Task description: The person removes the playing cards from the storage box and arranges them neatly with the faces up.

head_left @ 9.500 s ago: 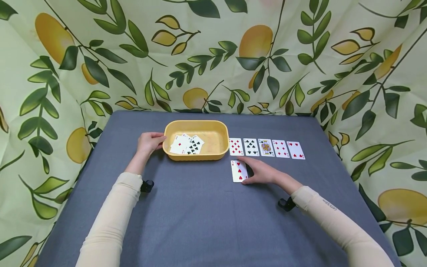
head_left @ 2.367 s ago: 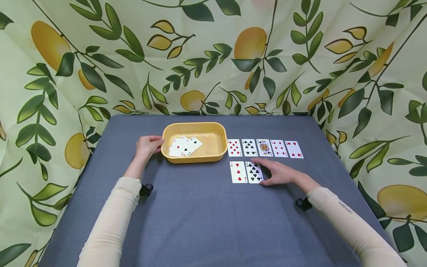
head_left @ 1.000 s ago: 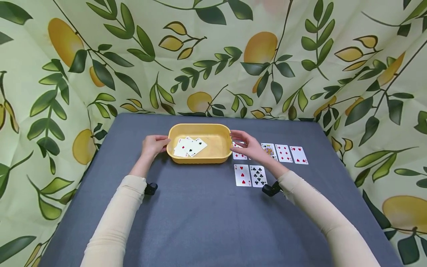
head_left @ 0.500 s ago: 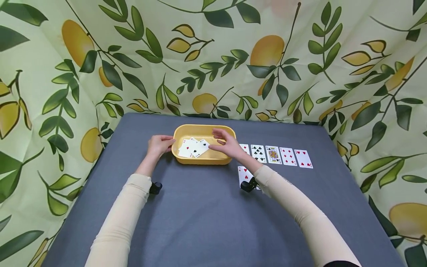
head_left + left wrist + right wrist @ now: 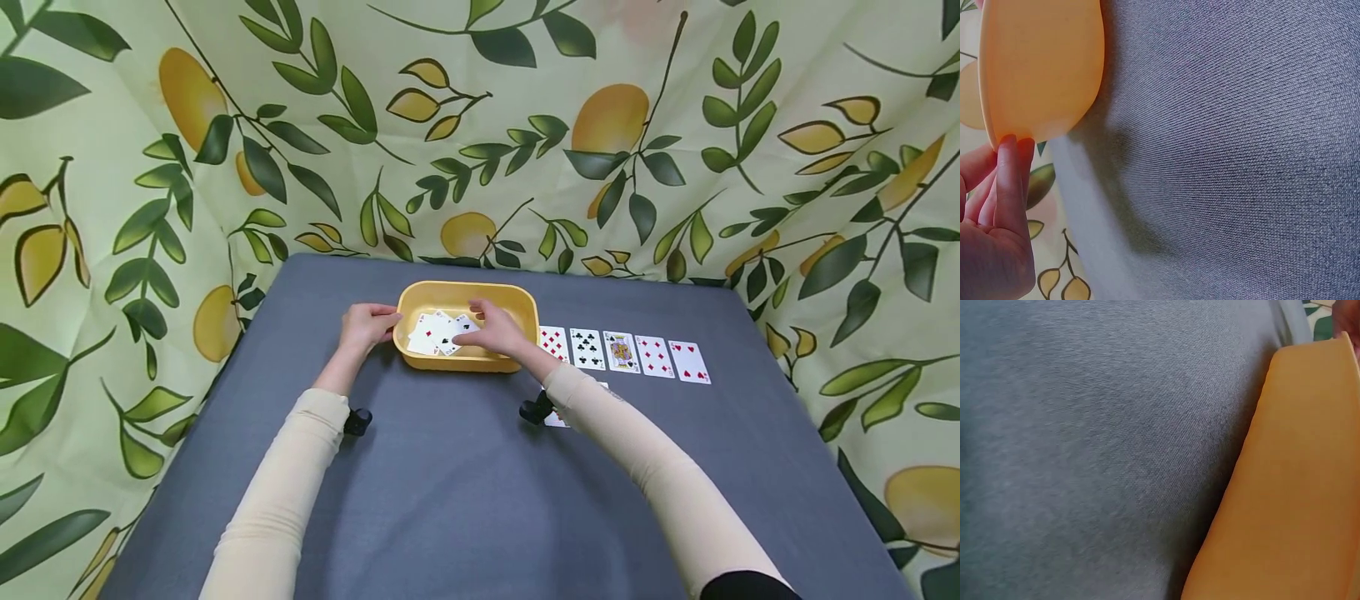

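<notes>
My left hand (image 5: 365, 327) pinches the left end of the rim of a yellow plastic tub (image 5: 517, 302); the left wrist view shows thumb and fingers at that rim. Inside the tub, toward its left, lies a small overlapping pile of playing cards (image 5: 426, 333), with diamonds and spades showing. My right hand (image 5: 498, 329) reaches over the tub's right side, fingers apart, thumb tip at the pile's right edge. Whether the thumb touches a card I cannot tell. In the right wrist view the hand itself is out of sight; only the tub's outer wall (image 5: 1291, 475) shows.
Right of the tub runs a row of face-up cards: diamonds (image 5: 554, 342), clubs (image 5: 587, 348), a king (image 5: 622, 352), diamonds (image 5: 655, 356) and hearts (image 5: 689, 362). A second row in front is mostly hidden under my right wrist. A grey cloth (image 5: 450, 483) covers the table; a patterned curtain stands behind.
A clubs card was laid beside the hearts card in the front row. My right hand then let go and moved left over the tub to the pile. My left hand stays on the rim.
</notes>
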A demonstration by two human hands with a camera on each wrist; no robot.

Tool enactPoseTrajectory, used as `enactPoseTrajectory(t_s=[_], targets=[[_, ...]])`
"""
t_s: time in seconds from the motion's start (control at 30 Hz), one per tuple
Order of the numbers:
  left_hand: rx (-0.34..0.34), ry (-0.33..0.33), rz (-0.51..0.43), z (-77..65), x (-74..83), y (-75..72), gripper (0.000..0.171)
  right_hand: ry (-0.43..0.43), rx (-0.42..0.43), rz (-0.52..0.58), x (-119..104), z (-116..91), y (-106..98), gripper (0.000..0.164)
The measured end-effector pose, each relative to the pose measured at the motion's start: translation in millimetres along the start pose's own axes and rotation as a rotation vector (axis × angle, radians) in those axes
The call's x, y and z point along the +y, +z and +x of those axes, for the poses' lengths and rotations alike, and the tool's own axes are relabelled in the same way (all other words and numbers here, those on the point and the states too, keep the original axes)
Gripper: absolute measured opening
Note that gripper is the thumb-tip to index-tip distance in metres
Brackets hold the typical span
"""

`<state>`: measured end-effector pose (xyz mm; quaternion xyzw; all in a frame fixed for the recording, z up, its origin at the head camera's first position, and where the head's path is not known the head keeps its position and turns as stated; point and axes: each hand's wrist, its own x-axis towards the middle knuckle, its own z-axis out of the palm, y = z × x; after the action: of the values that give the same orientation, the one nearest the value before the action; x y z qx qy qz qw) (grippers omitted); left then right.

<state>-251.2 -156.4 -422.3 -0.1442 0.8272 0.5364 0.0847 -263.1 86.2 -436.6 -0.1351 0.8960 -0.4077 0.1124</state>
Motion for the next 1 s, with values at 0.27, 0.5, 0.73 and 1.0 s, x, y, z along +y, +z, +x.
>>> enactPoseTrajectory(t_s=[0.27,0.5,0.73,1.0], targets=[[-0.006,0.015,-0.028,0.0,-1.6,3.3,0.032,0.085,-0.036,-0.132,-1.8,9.5,14.0,0.094],[0.006,0.004,-0.012,2.8,-2.2,2.0,0.031,0.056,-0.078,-0.217,-3.7,17.5,23.3,0.098],[0.004,-0.001,0.002,2.1,-0.4,1.6,0.031,0.016,-0.1,-0.299,-4.5,22.9,27.7,0.095],[0.011,-0.012,0.007,1.4,0.2,1.8,0.03,-0.009,-0.139,-0.307,-4.8,26.9,29.8,0.094]])
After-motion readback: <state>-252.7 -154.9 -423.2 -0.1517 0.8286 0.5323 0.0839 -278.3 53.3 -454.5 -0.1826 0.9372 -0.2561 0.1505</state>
